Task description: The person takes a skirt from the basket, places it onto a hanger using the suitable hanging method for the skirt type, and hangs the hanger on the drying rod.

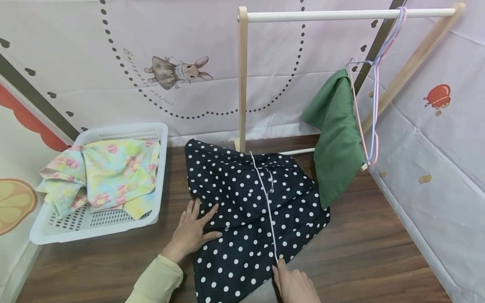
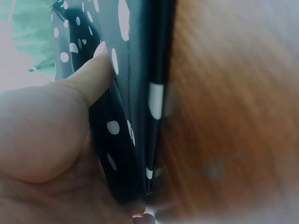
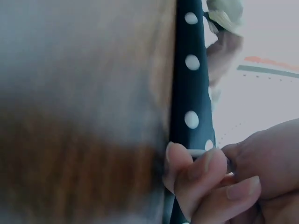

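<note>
A black cloth with white polka dots [image 1: 235,210] lies spread on the floor. Across it runs a thin white clothes hanger [image 1: 268,206], its hook lying on the fabric to the right of the bar. My left hand [image 1: 192,233] rests on the cloth's left edge with fingers spread; in the left wrist view its thumb [image 2: 91,77] lies against the dotted fabric. At the near end of the hanger, my right hand [image 1: 295,284] pinches the white bar. The right wrist view shows its curled fingers [image 3: 201,177] around the bar's end, beside the dotted cloth [image 3: 191,88].
A white basket [image 1: 163,168] at left holds yellow floral cloth [image 1: 121,172]. Behind the dotted cloth stands a wooden-legged rack [image 1: 243,80] with a white rail [image 1: 322,16]. Pink and blue hangers [image 1: 375,92] hang at its right, with a green cloth [image 1: 335,143] on them. Printed fabric walls surround the floor.
</note>
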Demonstrator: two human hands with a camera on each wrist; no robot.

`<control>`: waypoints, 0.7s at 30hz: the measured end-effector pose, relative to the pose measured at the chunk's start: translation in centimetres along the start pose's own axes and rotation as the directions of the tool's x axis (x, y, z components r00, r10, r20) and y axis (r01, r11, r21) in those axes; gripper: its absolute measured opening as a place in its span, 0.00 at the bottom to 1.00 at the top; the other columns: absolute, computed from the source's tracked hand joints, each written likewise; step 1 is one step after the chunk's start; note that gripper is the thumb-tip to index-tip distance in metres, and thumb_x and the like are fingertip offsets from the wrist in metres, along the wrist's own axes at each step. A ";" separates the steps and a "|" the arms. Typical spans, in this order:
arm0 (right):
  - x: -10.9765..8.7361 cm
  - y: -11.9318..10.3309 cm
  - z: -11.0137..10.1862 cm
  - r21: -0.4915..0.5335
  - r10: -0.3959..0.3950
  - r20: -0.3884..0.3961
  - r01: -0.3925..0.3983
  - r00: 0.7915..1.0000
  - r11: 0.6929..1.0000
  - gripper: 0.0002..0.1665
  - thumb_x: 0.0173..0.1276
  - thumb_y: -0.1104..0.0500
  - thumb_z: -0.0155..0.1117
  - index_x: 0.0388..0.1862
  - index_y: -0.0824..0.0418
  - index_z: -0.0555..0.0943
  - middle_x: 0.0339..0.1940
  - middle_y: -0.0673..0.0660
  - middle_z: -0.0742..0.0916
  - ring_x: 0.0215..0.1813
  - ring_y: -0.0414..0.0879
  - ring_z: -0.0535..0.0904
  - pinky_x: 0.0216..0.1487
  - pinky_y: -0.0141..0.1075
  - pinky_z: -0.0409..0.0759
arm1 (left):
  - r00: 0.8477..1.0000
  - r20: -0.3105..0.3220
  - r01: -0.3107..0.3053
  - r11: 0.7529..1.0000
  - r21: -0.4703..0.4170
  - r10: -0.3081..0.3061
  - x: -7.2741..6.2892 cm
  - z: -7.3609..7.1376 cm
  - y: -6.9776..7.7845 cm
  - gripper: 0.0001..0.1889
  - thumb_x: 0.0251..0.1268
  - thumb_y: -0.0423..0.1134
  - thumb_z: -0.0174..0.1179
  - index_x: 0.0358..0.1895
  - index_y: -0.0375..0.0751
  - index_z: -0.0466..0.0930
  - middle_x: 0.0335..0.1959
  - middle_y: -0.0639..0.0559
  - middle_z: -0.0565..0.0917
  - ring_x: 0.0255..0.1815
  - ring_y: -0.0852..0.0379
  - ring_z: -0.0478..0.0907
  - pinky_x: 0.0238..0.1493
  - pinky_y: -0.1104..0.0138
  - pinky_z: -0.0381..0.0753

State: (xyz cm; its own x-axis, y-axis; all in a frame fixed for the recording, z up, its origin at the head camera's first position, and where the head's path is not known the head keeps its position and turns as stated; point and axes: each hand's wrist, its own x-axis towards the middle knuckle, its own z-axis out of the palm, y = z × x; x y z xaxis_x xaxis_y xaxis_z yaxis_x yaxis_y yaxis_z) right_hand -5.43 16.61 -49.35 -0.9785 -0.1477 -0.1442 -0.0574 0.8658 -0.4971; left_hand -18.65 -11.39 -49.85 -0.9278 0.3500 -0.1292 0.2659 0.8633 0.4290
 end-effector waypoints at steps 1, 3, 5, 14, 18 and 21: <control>0.0 0.0 0.1 -0.006 -0.007 -0.002 0.007 1.000 1.000 0.08 0.76 0.57 0.52 0.40 0.62 0.74 0.07 0.46 0.70 0.11 0.40 0.69 0.11 0.35 0.65 | 1.000 0.000 0.000 1.000 -0.002 0.000 0.0 0.0 0.0 0.40 0.60 0.58 0.64 0.74 0.50 0.62 0.74 0.25 0.42 0.74 0.28 0.36 0.69 0.38 0.43; 0.3 -0.2 0.2 -0.021 -0.022 -0.021 0.022 1.000 1.000 0.08 0.76 0.58 0.52 0.39 0.62 0.73 0.07 0.46 0.70 0.11 0.40 0.70 0.11 0.35 0.65 | 1.000 0.004 -0.002 1.000 -0.003 0.002 0.0 0.0 0.0 0.40 0.59 0.58 0.64 0.74 0.50 0.62 0.74 0.25 0.42 0.74 0.28 0.36 0.69 0.38 0.43; 0.8 -0.3 0.2 -0.034 -0.037 -0.056 0.035 0.998 0.999 0.07 0.76 0.59 0.51 0.38 0.62 0.72 0.07 0.46 0.70 0.11 0.39 0.69 0.10 0.35 0.65 | 1.000 0.010 -0.003 1.000 -0.002 0.003 0.1 0.0 0.0 0.40 0.59 0.58 0.64 0.74 0.50 0.62 0.74 0.25 0.43 0.74 0.28 0.36 0.69 0.38 0.43; 1.6 -0.8 0.2 -0.082 -0.075 -0.093 0.068 0.993 0.994 0.08 0.76 0.60 0.51 0.34 0.61 0.71 0.08 0.46 0.70 0.12 0.41 0.70 0.10 0.37 0.63 | 1.000 0.017 0.001 1.000 0.002 -0.001 0.1 0.2 0.0 0.41 0.59 0.59 0.64 0.74 0.51 0.61 0.74 0.26 0.42 0.74 0.28 0.35 0.69 0.38 0.42; 0.9 -1.0 0.3 -0.102 -0.062 -0.066 0.055 0.996 0.993 0.09 0.75 0.59 0.53 0.33 0.59 0.71 0.07 0.47 0.70 0.12 0.43 0.70 0.11 0.39 0.64 | 1.000 0.007 -0.003 1.000 0.003 0.002 0.0 0.2 0.0 0.41 0.59 0.59 0.64 0.74 0.51 0.61 0.74 0.26 0.43 0.74 0.29 0.35 0.69 0.38 0.42; 0.9 -1.1 0.3 -0.103 -0.072 -0.070 0.065 0.995 0.993 0.10 0.76 0.59 0.52 0.32 0.59 0.70 0.07 0.46 0.69 0.12 0.43 0.70 0.11 0.38 0.64 | 1.000 0.007 -0.008 1.000 0.011 0.008 0.1 0.3 0.1 0.41 0.59 0.59 0.63 0.74 0.51 0.61 0.74 0.26 0.43 0.74 0.29 0.35 0.69 0.37 0.43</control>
State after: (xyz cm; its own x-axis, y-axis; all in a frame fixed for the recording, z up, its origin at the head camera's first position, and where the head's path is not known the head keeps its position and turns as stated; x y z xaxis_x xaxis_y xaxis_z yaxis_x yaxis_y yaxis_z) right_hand -6.23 15.42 -49.21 -0.9833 -0.1758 -0.0478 -0.1406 0.8992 -0.4143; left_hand -18.65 -11.16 -50.08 -0.9238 0.3593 -0.1318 0.2762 0.8643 0.4203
